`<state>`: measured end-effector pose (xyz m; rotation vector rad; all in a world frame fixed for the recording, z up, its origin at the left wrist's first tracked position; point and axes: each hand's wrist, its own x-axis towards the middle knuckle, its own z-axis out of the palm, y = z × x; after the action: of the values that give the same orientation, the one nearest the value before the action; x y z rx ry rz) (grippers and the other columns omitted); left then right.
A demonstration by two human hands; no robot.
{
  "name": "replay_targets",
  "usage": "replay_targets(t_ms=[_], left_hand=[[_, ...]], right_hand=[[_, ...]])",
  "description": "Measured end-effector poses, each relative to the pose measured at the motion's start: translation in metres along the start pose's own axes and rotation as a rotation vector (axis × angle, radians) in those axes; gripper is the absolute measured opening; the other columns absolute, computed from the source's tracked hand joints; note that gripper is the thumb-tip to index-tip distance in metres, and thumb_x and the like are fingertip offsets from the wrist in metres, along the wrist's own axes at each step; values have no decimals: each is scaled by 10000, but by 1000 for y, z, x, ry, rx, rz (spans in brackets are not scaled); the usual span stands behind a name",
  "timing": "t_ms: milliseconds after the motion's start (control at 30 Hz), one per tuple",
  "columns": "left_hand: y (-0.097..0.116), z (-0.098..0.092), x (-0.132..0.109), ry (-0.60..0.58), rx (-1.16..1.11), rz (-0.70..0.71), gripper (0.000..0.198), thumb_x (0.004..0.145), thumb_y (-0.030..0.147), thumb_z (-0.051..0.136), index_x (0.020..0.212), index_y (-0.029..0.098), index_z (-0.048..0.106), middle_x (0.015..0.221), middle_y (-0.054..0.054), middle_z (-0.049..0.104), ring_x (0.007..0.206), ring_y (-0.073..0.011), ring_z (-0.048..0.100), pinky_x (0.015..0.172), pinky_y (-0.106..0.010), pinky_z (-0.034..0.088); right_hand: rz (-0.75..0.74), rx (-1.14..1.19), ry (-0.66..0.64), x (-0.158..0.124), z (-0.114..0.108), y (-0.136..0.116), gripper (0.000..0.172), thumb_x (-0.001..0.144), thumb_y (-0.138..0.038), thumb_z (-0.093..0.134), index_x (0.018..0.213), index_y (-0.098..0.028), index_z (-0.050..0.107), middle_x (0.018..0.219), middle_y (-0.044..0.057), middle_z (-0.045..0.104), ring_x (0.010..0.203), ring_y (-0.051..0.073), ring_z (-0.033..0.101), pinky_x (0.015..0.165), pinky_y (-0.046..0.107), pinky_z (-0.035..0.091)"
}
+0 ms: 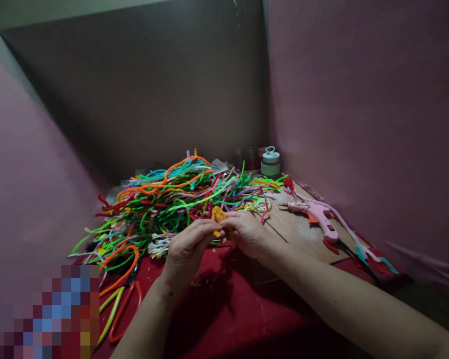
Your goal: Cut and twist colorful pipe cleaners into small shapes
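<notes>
Between my two hands, above the front of the red cloth, is a yellow-orange pipe cleaner bent into loops. My left hand comes in from the lower left, its fingertips pinched at the lower end of the piece. From the right, my right hand pinches the same piece, thumb and fingers pressed together. One end of it hangs below the right fingers. Just behind the hands lies a large tangled heap of pipe cleaners in green, orange, red, pink and other colours.
On a brown board at right lies a pink glue gun with a dark cord. A pale green lidded jar stands at the back. Red-handled scissors lie front left on the red cloth. Pink walls rise on both sides.
</notes>
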<state>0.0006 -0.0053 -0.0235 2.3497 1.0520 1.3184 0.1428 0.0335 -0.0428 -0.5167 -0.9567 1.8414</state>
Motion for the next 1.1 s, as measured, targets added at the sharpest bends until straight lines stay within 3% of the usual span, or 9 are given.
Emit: replay_targets(t_ms=[100,300,433,567,700,900,1100], left_hand=[[3,-1,-1,80,-44,-91,121,804,209,547,855,192,655,841,-26,660,771,-138,618,706,-244,499],[9,1,-1,171,-130,-303,127,783,260,562,868,193,627,800,-7,644,674,-136,631,625,-242,509],[2,2,2,208,26,-336,146,752,278,577,853,177,607,901,-39,601,774,-146,600,675,-249,486],[-3,3,4,80,-56,-544,230,735,339,573,866,150,594,809,-34,612,698,-142,574,617,-245,459],[0,3,5,-49,-136,-621,228,723,354,562,751,131,601,647,-3,575,568,-112,509,506,-208,385],[7,6,7,-41,-94,-673,150,696,289,547,653,146,539,536,39,503,478,-88,446,439,-189,325],[14,13,8,-58,-283,-763,21,652,185,483,656,164,481,524,25,569,451,-144,554,440,-244,439]], right_hand=[[71,-36,-32,-1,0,0,153,556,-78,516,680,-120,595,547,-5,576,444,83,502,441,204,419],[108,-88,-59,-1,0,-1,155,577,-83,523,717,-115,582,604,29,631,434,92,544,440,207,454],[122,-142,-19,-2,3,-4,135,594,-90,520,712,-102,584,609,44,637,435,95,554,443,210,469],[114,-165,77,-3,6,-4,118,591,-77,528,692,-111,578,586,16,604,440,88,546,462,220,486],[50,-200,123,-3,6,2,116,586,-97,541,693,-124,578,623,-4,592,457,78,524,446,216,482],[-93,-349,102,-2,4,11,107,572,-104,514,664,-146,546,517,-56,518,408,62,447,374,176,381],[-95,-465,52,-1,5,11,147,540,-70,455,635,-147,537,482,-46,539,390,76,479,383,179,375]])
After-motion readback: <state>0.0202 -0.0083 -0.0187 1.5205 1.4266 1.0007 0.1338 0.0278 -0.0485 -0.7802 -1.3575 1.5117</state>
